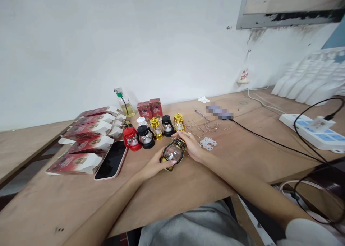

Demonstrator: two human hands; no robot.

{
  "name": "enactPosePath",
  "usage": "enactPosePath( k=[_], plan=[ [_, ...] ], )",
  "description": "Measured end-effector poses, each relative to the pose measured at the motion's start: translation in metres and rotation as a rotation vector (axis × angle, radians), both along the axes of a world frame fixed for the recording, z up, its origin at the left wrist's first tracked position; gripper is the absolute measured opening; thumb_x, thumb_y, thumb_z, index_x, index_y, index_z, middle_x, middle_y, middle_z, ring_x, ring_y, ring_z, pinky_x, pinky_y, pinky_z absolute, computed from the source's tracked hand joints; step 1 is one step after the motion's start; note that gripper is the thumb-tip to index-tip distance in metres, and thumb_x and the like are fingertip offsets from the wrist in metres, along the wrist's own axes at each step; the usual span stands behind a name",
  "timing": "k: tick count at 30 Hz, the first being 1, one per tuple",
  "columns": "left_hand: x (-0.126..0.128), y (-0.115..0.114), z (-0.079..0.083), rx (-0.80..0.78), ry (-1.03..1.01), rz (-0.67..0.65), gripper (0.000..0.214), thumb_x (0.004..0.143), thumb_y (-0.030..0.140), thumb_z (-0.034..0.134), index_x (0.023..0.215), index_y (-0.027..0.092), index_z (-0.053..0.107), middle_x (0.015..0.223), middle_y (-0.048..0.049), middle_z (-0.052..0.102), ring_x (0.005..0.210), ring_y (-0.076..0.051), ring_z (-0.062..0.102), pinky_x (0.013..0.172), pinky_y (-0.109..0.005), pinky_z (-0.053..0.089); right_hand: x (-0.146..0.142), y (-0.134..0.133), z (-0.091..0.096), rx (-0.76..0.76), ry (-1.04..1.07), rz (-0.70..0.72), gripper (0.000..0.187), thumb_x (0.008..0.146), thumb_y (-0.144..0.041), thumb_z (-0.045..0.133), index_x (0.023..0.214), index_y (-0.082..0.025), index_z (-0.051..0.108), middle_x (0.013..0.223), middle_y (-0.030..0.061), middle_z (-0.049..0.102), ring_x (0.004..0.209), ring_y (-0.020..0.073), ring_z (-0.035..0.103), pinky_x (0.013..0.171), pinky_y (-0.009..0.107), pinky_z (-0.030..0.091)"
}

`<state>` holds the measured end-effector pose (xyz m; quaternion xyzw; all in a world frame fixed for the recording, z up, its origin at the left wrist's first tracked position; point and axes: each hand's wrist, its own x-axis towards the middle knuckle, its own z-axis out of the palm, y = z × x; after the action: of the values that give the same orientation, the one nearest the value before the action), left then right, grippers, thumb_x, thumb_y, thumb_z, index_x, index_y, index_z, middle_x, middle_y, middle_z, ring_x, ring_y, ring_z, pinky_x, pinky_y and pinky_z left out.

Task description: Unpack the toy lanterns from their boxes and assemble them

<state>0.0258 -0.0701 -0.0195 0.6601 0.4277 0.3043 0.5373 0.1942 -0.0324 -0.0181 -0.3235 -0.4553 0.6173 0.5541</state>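
A small black and gold lantern (pixel 174 152) with a clear globe lies tilted on the wooden table (pixel 242 159), held between both hands. My left hand (pixel 155 164) grips its lower end, fingers curled around it. My right hand (pixel 191 144) holds its upper end with fingers closed on the cap. Just behind stand several finished mini lanterns: a red one (pixel 131 138), black ones (pixel 146 136), gold ones (pixel 179 122) and a white one (pixel 141 121).
A phone (pixel 111 159) lies face up at the left beside several flat red cartons (pixel 86 133). Two small red boxes (pixel 150 108) and an oil bottle (pixel 124 103) stand at the back. Wire handles (pixel 205 126), white clips (pixel 207 143), a screwdriver (pixel 199 113), a black cable (pixel 269 141) and a power strip (pixel 312 130) lie right.
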Motion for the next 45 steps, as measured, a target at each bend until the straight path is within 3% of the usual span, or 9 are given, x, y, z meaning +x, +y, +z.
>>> enactPosePath(
  k=[11, 15, 17, 20, 25, 28, 32, 38, 45],
  plan=[
    [0.001, 0.001, 0.003, -0.021, -0.057, 0.018, 0.063, 0.062, 0.037, 0.075, 0.116, 0.013, 0.053, 0.116, -0.0094, 0.061, 0.108, -0.026, 0.053, 0.096, -0.035, 0.040, 0.013, 0.008, 0.014, -0.005, 0.151, -0.031, 0.030, 0.063, -0.040, 0.073, 0.085, -0.021, 0.065, 0.075, -0.0018, 0.066, 0.069, 0.0122, 0.058, 0.066, 0.025, 0.042],
    [0.002, -0.001, 0.004, -0.042, -0.083, 0.037, 0.062, 0.061, 0.035, 0.076, 0.116, 0.014, 0.054, 0.118, -0.0088, 0.061, 0.110, -0.027, 0.053, 0.096, -0.035, 0.041, 0.033, 0.032, 0.021, 0.119, 0.055, -0.164, 0.022, 0.063, -0.032, 0.071, 0.079, -0.019, 0.062, 0.072, -0.0013, 0.067, 0.072, 0.0125, 0.060, 0.070, 0.025, 0.043],
    [0.002, -0.001, 0.004, -0.042, -0.088, 0.038, 0.062, 0.062, 0.034, 0.076, 0.117, 0.015, 0.054, 0.119, -0.0085, 0.061, 0.112, -0.027, 0.053, 0.097, -0.036, 0.040, 0.047, 0.050, 0.027, 0.112, -0.070, -0.213, 0.016, 0.067, -0.027, 0.067, 0.079, -0.018, 0.061, 0.070, -0.0011, 0.067, 0.072, 0.0122, 0.061, 0.068, 0.025, 0.042],
    [0.002, 0.000, 0.002, -0.032, -0.094, 0.029, 0.065, 0.061, 0.033, 0.076, 0.119, 0.015, 0.052, 0.122, -0.0092, 0.059, 0.114, -0.027, 0.052, 0.101, -0.038, 0.038, 0.070, 0.079, 0.043, 0.068, -0.282, -0.227, 0.011, 0.072, -0.020, 0.061, 0.083, -0.017, 0.061, 0.072, 0.0005, 0.067, 0.074, 0.0113, 0.061, 0.065, 0.023, 0.040],
    [0.002, 0.001, 0.000, -0.033, -0.089, -0.001, 0.065, 0.062, 0.035, 0.075, 0.120, 0.013, 0.051, 0.125, -0.0108, 0.057, 0.116, -0.028, 0.050, 0.101, -0.038, 0.036, 0.099, 0.114, 0.071, 0.064, -0.297, -0.203, 0.015, 0.074, -0.012, 0.056, 0.088, -0.016, 0.060, 0.072, 0.0012, 0.065, 0.058, 0.0076, 0.054, 0.059, 0.021, 0.042],
    [0.002, 0.000, 0.001, -0.039, -0.081, 0.006, 0.065, 0.061, 0.035, 0.075, 0.118, 0.013, 0.052, 0.123, -0.0106, 0.058, 0.115, -0.028, 0.051, 0.100, -0.038, 0.037, 0.107, 0.125, 0.077, 0.108, -0.390, -0.189, 0.019, 0.074, -0.013, 0.055, 0.092, -0.016, 0.060, 0.076, 0.0032, 0.066, 0.058, 0.0088, 0.055, 0.061, 0.023, 0.046],
    [0.003, 0.000, 0.000, -0.033, -0.087, 0.006, 0.065, 0.062, 0.035, 0.075, 0.119, 0.014, 0.051, 0.123, -0.0094, 0.058, 0.113, -0.026, 0.052, 0.100, -0.037, 0.038, 0.109, 0.138, 0.065, 0.169, -0.532, -0.270, 0.018, 0.072, -0.012, 0.055, 0.090, -0.015, 0.058, 0.073, 0.0035, 0.067, 0.070, 0.0125, 0.060, 0.070, 0.026, 0.046],
    [0.002, 0.001, -0.001, -0.013, -0.089, -0.027, 0.066, 0.063, 0.037, 0.074, 0.119, 0.013, 0.050, 0.123, -0.0106, 0.058, 0.115, -0.027, 0.051, 0.101, -0.038, 0.037, 0.111, 0.157, 0.024, 0.298, -0.744, -0.339, 0.016, 0.070, -0.008, 0.056, 0.084, -0.017, 0.057, 0.069, 0.0011, 0.067, 0.076, 0.0161, 0.063, 0.078, 0.031, 0.045],
    [0.000, 0.001, -0.003, -0.004, -0.112, -0.026, 0.061, 0.065, 0.035, 0.074, 0.118, 0.016, 0.052, 0.122, -0.0085, 0.059, 0.114, -0.026, 0.052, 0.100, -0.037, 0.038, 0.119, 0.155, -0.010, 0.440, -0.930, -0.169, 0.014, 0.068, -0.006, 0.061, 0.077, -0.016, 0.063, 0.071, 0.0018, 0.069, 0.074, 0.0157, 0.063, 0.081, 0.031, 0.044]
  ],
)
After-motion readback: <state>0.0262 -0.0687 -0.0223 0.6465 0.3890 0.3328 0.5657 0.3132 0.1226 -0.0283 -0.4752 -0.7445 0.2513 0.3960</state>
